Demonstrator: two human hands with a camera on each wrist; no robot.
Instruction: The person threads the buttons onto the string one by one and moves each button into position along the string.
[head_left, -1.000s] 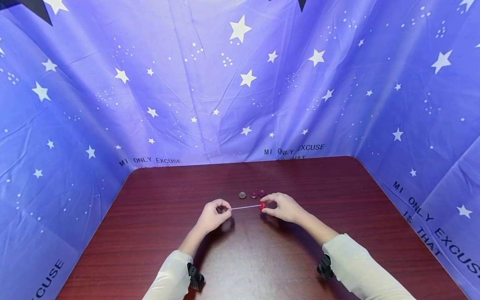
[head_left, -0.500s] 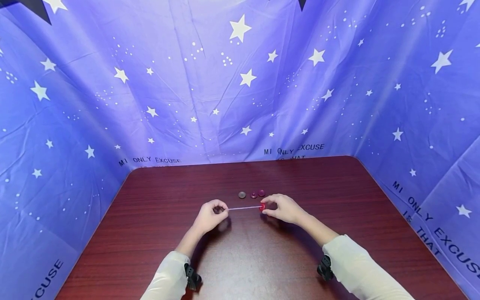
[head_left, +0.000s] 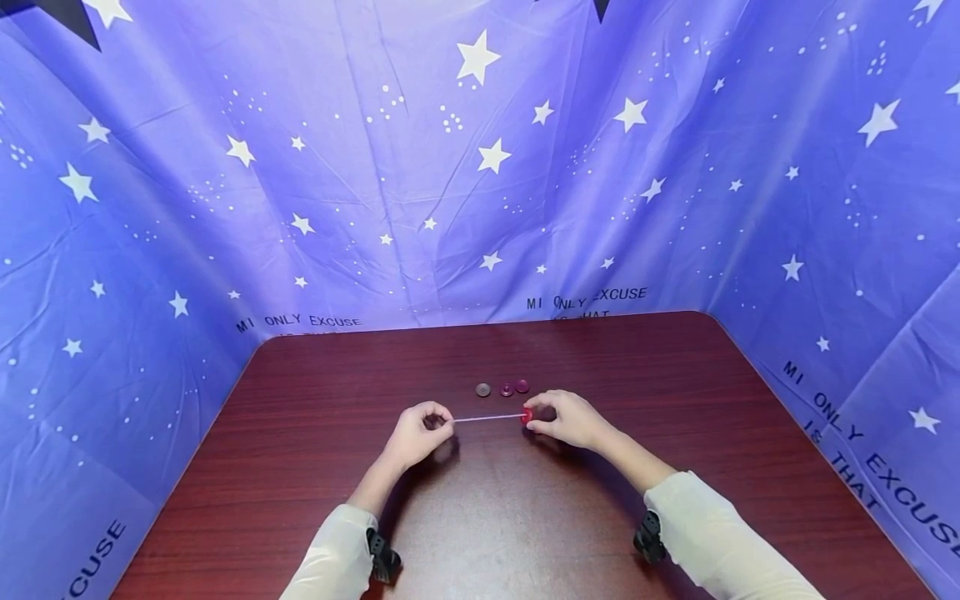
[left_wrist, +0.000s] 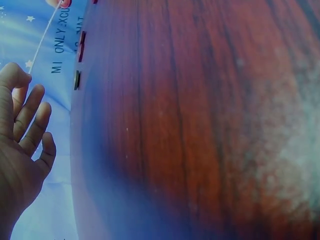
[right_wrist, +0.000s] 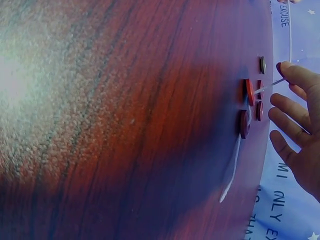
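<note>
My left hand [head_left: 441, 422] pinches one end of a thin white string [head_left: 487, 417] just above the dark wooden table [head_left: 525, 517]. The string runs taut to a bright red button [head_left: 527, 415], which my right hand [head_left: 537, 418] holds between thumb and fingers. In the left wrist view the string [left_wrist: 44, 37] rises from behind my left fingers [left_wrist: 27, 112] toward the red button [left_wrist: 65, 2] at the top edge. The right wrist view shows the red button [right_wrist: 249, 92] on edge, a loose string tail [right_wrist: 231, 170] below it, and my right fingers [right_wrist: 295, 117] beside it.
Three loose buttons lie in a row just beyond my hands: a grey one [head_left: 483, 389] and two dark red ones [head_left: 507, 388] [head_left: 522, 386]. Blue star-printed cloth [head_left: 480, 167] walls in the table at the back and both sides.
My left hand has drawn slightly left and toward me, so a little more string shows between the hands. The right hand and red button have hardly moved.
</note>
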